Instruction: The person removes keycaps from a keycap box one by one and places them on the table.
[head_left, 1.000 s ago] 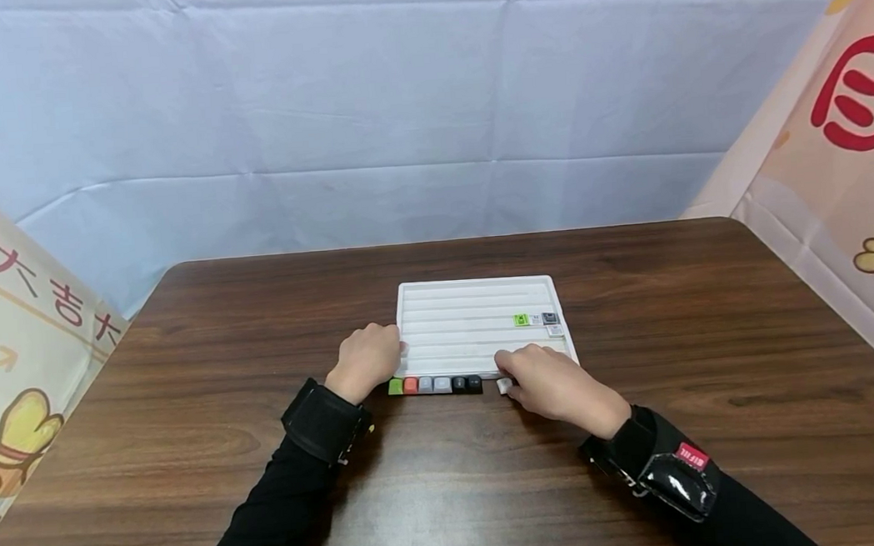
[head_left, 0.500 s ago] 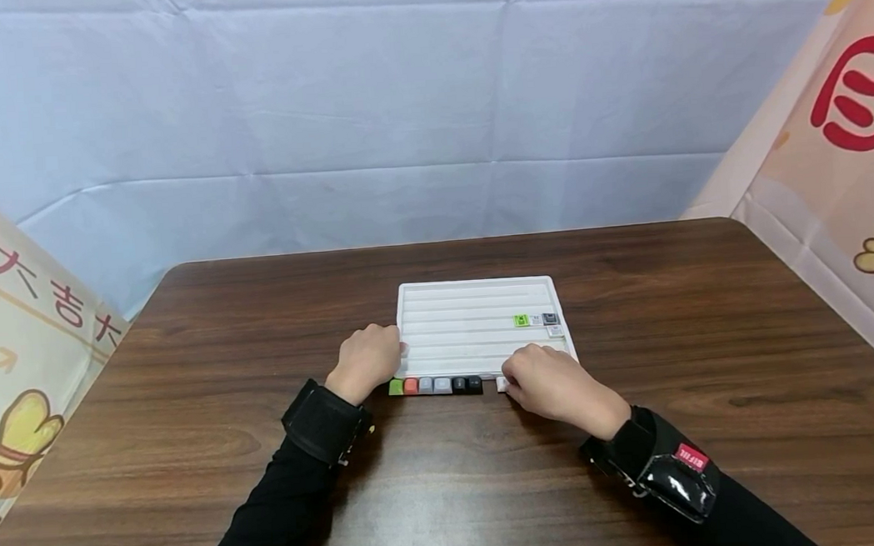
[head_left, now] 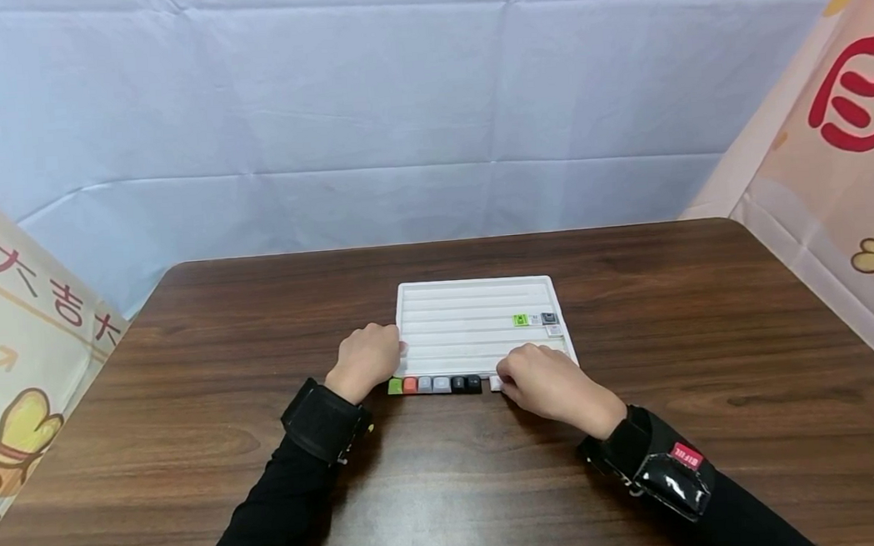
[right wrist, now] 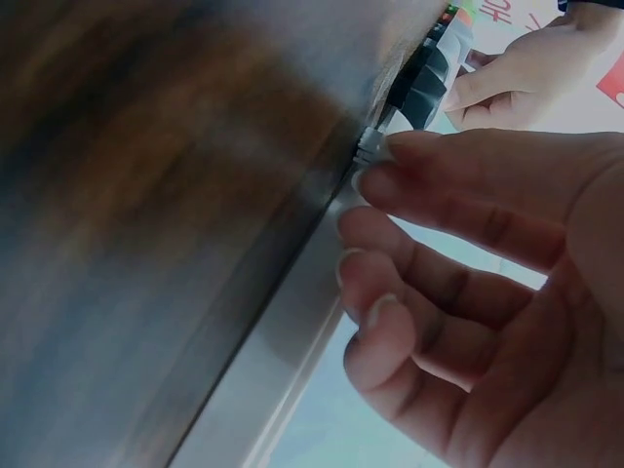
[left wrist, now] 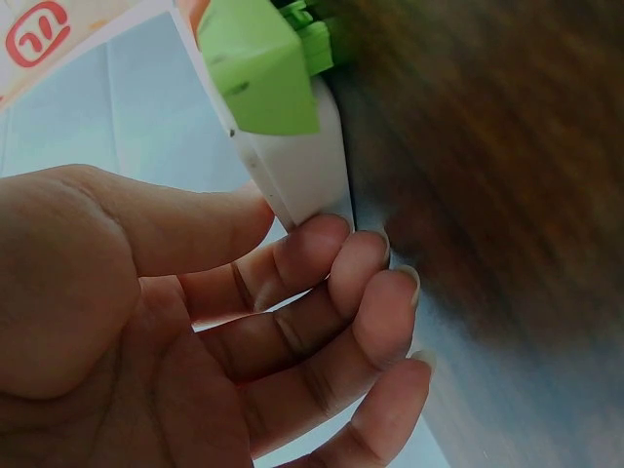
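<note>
A white ridged tray lies on the table. My left hand grips its left edge, with thumb and fingertips on the white side in the left wrist view. Along the tray's front edge runs a row of keycaps: a green keycap, a red keycap, grey ones and black ones. Right of that row, my right hand pinches a white keycap between thumb and index finger. In the right wrist view, the fingertips partly hide this keycap; its other fingers are loosely curled.
On the tray's right part sit a bright green keycap, a dark grey keycap and white keycaps. The brown wooden table surrounds the tray. A pale cloth hangs behind it.
My right hand has moved slightly left with the white keycap, closer to the black ones. Its index finger has come down from over the tray onto the keycap. My left hand has stayed put.
</note>
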The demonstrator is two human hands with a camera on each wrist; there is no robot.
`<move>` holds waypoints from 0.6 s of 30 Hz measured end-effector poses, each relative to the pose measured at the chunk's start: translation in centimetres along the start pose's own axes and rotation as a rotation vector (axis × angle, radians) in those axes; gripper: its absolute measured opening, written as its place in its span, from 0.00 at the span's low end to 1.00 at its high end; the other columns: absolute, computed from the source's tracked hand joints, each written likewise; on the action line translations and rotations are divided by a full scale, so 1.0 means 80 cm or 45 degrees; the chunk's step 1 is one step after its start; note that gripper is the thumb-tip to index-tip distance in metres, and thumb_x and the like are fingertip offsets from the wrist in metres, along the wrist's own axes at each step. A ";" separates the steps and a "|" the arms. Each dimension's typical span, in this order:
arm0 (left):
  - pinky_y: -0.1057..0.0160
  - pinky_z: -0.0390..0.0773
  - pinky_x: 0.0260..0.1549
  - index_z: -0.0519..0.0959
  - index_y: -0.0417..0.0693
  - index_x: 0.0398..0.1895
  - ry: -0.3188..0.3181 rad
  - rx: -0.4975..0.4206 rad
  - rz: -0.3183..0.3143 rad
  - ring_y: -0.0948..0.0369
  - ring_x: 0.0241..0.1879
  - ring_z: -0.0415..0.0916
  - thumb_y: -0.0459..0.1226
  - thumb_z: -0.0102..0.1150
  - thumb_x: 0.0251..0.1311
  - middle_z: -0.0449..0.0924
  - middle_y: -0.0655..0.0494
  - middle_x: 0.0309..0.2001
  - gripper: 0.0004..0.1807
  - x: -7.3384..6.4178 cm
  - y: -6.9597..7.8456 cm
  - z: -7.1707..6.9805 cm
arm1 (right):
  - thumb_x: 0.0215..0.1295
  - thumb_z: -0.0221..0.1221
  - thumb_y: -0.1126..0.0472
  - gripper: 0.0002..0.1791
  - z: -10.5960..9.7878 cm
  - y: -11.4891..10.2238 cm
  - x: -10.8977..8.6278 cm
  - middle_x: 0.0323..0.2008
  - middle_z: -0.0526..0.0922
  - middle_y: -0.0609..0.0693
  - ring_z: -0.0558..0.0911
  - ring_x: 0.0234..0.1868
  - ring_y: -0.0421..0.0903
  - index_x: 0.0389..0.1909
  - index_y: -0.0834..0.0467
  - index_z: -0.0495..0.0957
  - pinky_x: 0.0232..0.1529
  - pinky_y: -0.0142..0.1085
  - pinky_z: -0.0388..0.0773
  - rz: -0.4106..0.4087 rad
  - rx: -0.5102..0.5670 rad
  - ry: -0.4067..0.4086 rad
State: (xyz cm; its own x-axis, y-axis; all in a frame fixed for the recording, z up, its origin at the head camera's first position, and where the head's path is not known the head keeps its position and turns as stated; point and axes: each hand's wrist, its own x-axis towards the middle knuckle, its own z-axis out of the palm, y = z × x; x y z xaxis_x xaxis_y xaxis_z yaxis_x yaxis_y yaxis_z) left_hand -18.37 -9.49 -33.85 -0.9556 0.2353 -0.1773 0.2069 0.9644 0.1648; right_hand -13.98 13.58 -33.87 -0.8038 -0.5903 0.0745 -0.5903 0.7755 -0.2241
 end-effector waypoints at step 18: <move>0.61 0.64 0.19 0.74 0.42 0.27 -0.012 0.009 -0.013 0.56 0.19 0.68 0.39 0.47 0.67 0.68 0.51 0.18 0.13 0.000 0.002 -0.001 | 0.55 0.60 0.67 0.16 0.002 -0.001 0.000 0.14 0.70 0.41 0.68 0.18 0.36 0.13 0.51 0.71 0.18 0.33 0.66 -0.041 0.006 0.000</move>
State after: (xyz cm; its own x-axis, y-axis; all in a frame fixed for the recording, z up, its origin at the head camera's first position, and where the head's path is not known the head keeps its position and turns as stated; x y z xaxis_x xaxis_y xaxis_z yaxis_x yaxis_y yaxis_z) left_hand -18.38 -9.37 -33.75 -0.9556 0.2268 -0.1881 0.1989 0.9675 0.1561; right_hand -13.89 13.48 -33.97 -0.7842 -0.6151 0.0820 -0.6157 0.7549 -0.2261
